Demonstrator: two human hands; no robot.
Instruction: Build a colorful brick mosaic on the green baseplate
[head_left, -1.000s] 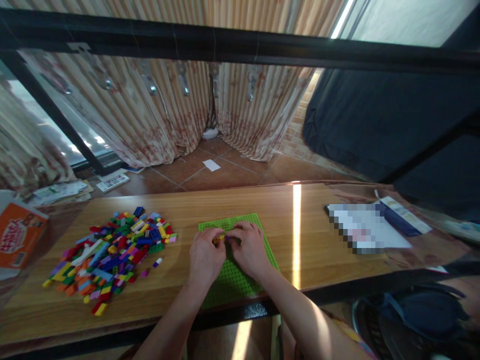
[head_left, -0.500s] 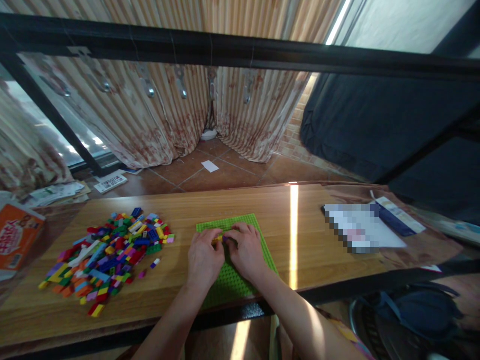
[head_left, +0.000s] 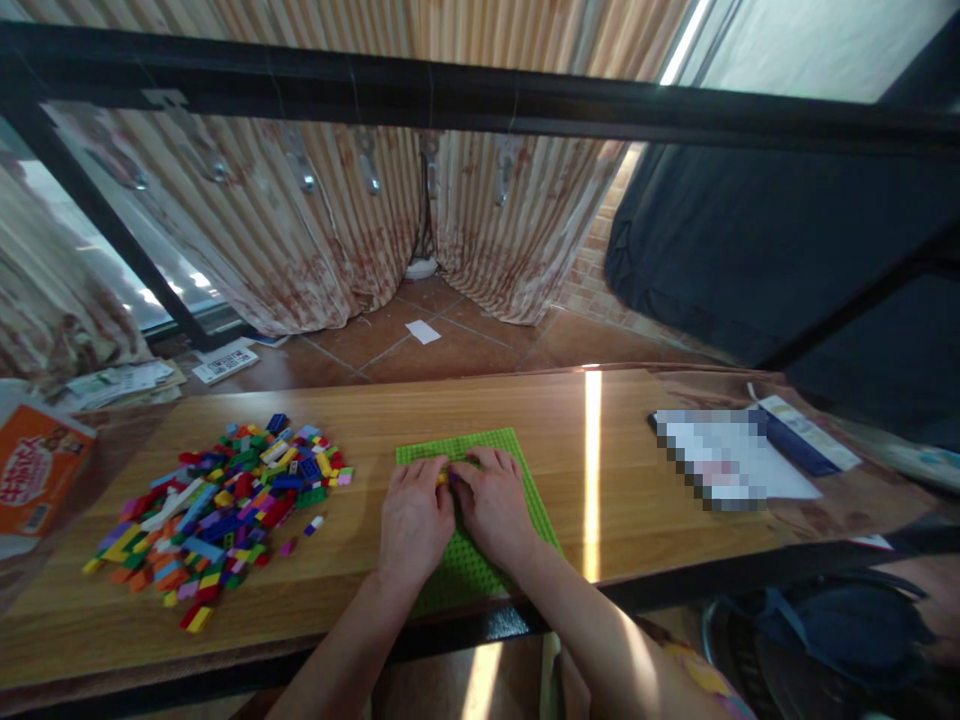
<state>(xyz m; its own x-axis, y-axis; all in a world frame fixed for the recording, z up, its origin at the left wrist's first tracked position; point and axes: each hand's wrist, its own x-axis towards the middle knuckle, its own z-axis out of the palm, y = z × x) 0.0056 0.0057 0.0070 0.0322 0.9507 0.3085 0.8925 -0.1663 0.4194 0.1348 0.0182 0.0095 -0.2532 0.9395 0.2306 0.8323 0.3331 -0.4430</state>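
Note:
A green studded baseplate (head_left: 480, 575) lies on the wooden table, with both of my hands over its far half. Between my fingertips shows a small yellow toy brick (head_left: 442, 478), with a dark purple or blue piece beside it on the right. My left hand (head_left: 415, 515) has its fingers closed on the yellow brick from the left. From the other side my right hand (head_left: 491, 505) pinches at the dark piece. The fingers hide most of both pieces, and I cannot tell whether they are joined to the baseplate.
A heap of mixed toy bricks (head_left: 225, 500) spreads over the left of the wooden table (head_left: 360, 580). Papers and a blurred-out item (head_left: 712, 460) lie at the right end. An orange and white box (head_left: 41, 465) stands at far left. A dark rail (head_left: 480, 95) crosses above.
My hands have closed slightly over the yellow brick, so less of it shows. The whole view has shifted a little; the heap and baseplate look the same.

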